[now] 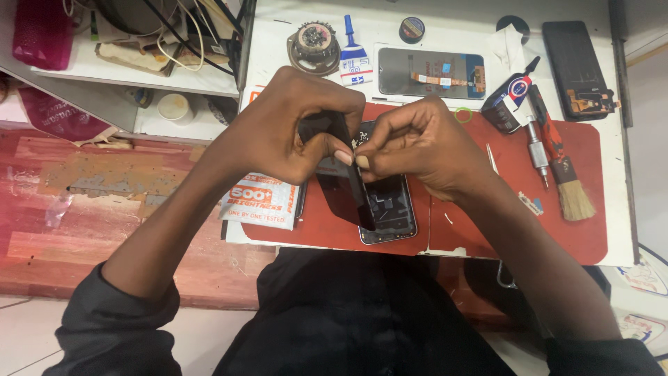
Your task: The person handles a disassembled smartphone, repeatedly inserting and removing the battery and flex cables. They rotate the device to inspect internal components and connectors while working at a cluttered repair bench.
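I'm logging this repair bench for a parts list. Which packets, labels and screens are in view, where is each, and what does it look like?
White packet: under the left hand, flat, orange print.
Dark screen: pinched by both hands, right hand, tilted over the open phone.
Grey screen: top centre, orange ribbon cable.
Black screen: top right, flat.
Glue tube: blue and white label.
Dark bottle: red, white and blue label.

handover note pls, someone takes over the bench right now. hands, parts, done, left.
Left hand: grip shut on the black screen panel, tilted up above the opened phone body.
Right hand: fingertips pinched at the panel's edge, beside the left thumb.
Phone body lies on the red mat; brush and screwdriver to the right, unused.
Done: panel lifted off the body.
Left: panel not yet set down or fitted.
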